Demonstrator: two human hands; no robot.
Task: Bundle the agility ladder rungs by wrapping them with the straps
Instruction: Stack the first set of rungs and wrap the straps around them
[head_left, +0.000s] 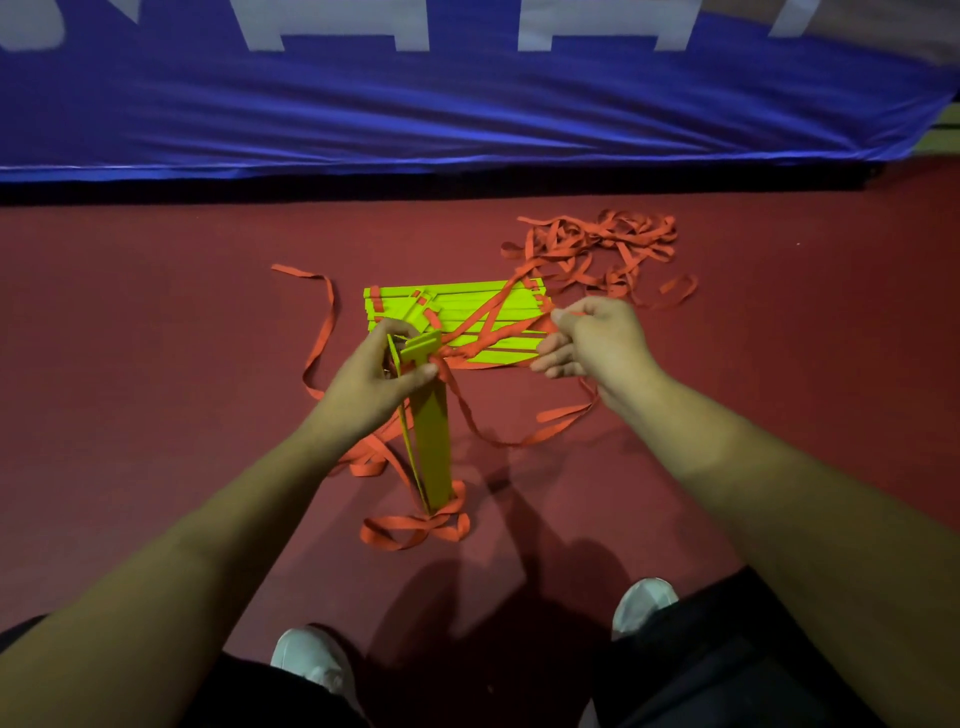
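Under the wrinkled blue fabric banner (467, 104), on the dark red floor (156, 338), I see a flat stack of neon yellow-green plastic ladder rungs (467, 301) crossed by orange webbing straps (608, 236) that trail into a loose tangle behind it. The left hand (374, 384) grips several upright rungs (434, 441) just in front of the stack; the right hand (592, 343) pinches a strap at the stack's right end.

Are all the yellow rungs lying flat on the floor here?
No, the left hand grips upright rungs, while the stack lies flat on the floor.
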